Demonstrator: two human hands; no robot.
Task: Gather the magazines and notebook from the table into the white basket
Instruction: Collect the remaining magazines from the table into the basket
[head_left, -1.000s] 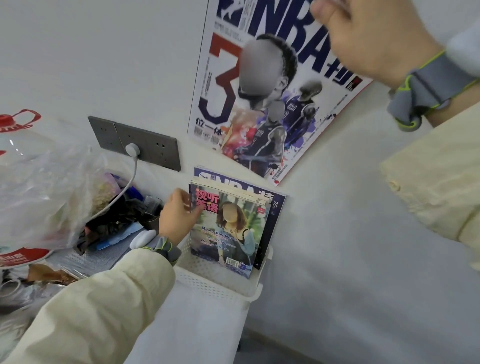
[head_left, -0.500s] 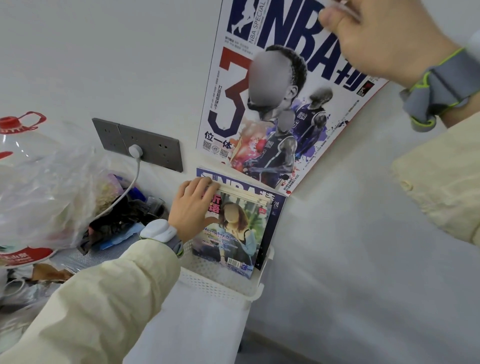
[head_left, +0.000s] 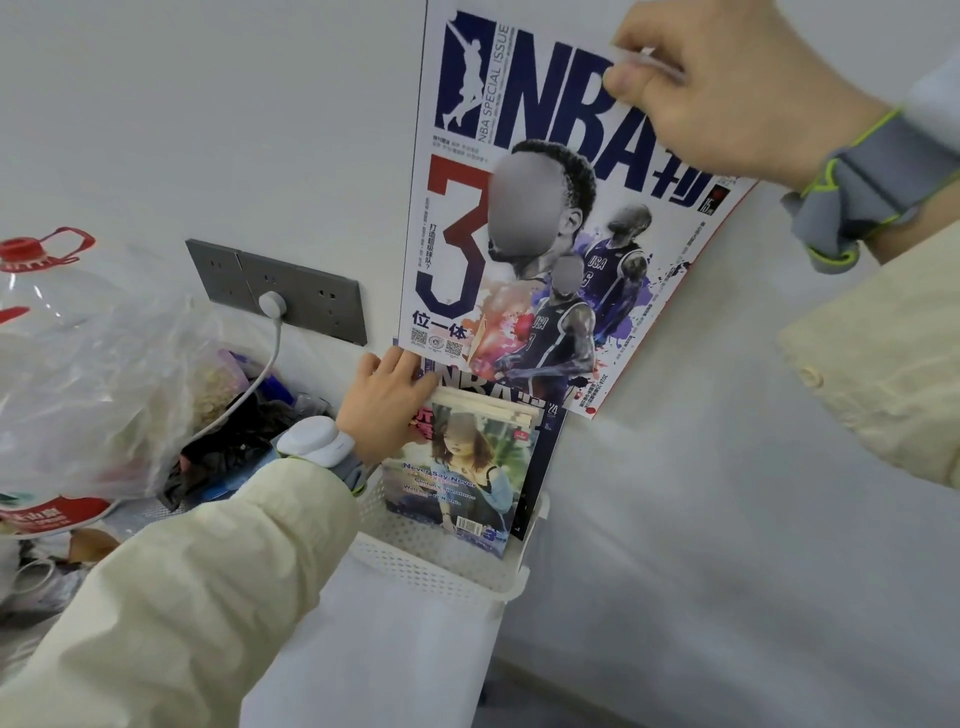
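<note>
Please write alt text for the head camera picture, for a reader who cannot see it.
The right hand holds a large NBA magazine by its top edge above a white basket. The left hand steadies the magazines standing upright in it.

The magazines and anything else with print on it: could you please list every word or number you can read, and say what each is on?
"NBA", "NBA SPECIAL ISSUE", "3", "位一体", "USA": large magazine pinched in the right hand.
"Never Say Never": front magazine standing in the white basket, steadied by the left hand.
"NBA", "24": dark magazine behind it.
Small cover print, QR codes and the red bottle label: too small or blurred to read.
</note>
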